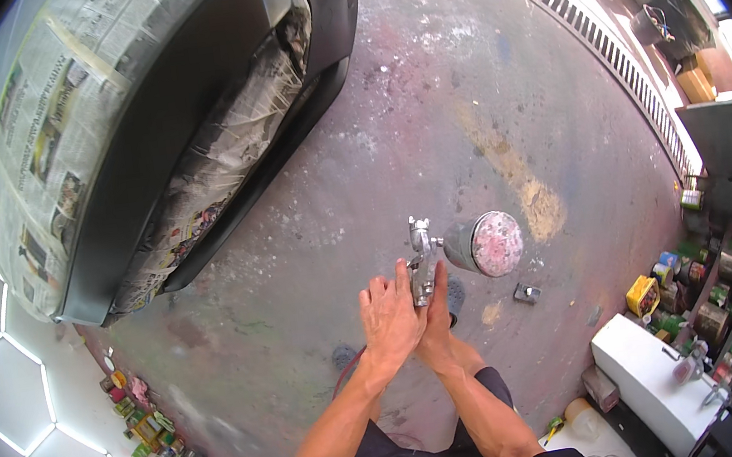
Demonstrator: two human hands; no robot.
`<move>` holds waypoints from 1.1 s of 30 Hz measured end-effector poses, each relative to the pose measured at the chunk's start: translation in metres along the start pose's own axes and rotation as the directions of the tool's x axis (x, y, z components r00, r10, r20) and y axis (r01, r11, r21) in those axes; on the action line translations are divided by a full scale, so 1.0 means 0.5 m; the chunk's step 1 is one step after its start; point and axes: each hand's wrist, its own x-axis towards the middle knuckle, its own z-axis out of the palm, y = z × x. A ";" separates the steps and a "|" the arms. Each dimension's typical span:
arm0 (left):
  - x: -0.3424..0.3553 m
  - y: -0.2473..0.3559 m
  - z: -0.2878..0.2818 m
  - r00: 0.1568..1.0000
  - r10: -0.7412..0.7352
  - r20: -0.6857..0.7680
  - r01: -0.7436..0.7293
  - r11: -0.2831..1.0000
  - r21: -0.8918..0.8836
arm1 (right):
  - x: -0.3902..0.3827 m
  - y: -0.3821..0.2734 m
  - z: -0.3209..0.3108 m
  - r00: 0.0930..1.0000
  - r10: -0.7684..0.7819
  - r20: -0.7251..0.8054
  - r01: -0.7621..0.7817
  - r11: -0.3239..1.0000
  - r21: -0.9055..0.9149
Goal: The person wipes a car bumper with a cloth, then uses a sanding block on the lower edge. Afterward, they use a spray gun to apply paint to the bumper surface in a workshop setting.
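Note:
A silver spray gun (422, 263) with a paint-spattered round cup (496, 244) on its right side is held out in front of me, over the floor. My right hand (435, 322) is closed on the gun's lower part, with most of its fingers hidden. My left hand (388, 317) lies against the gun's left side, its fingers stretched forward and slightly apart; its thumb is out of sight. Ahead on the left stands a large dark grey car bumper (156, 117). Newspaper (52, 130) covers the area behind it and shows through its opening.
A small dark object (527, 293) lies on the stained floor to my right. Several cans (714, 323) crowd the right side beside a white bench (649, 376). More small containers (148, 427) line the left wall. A floor grate (579, 29) curves along the far right.

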 end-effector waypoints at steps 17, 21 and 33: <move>-0.049 0.092 -0.065 0.916 -0.395 -0.072 0.281 0.759 -0.588 | 0.445 -0.415 -0.118 0.994 -0.037 -0.102 0.056 0.979 0.194; -0.010 -0.082 -0.001 0.674 -0.720 -0.164 0.481 0.596 -0.643 | 0.543 -0.362 -0.160 0.990 0.094 -0.105 -0.073 0.979 0.188; 0.489 -0.121 0.072 0.765 -0.644 0.012 0.543 0.635 -0.549 | 0.761 -0.222 -0.187 0.939 0.327 0.110 -0.339 0.933 0.119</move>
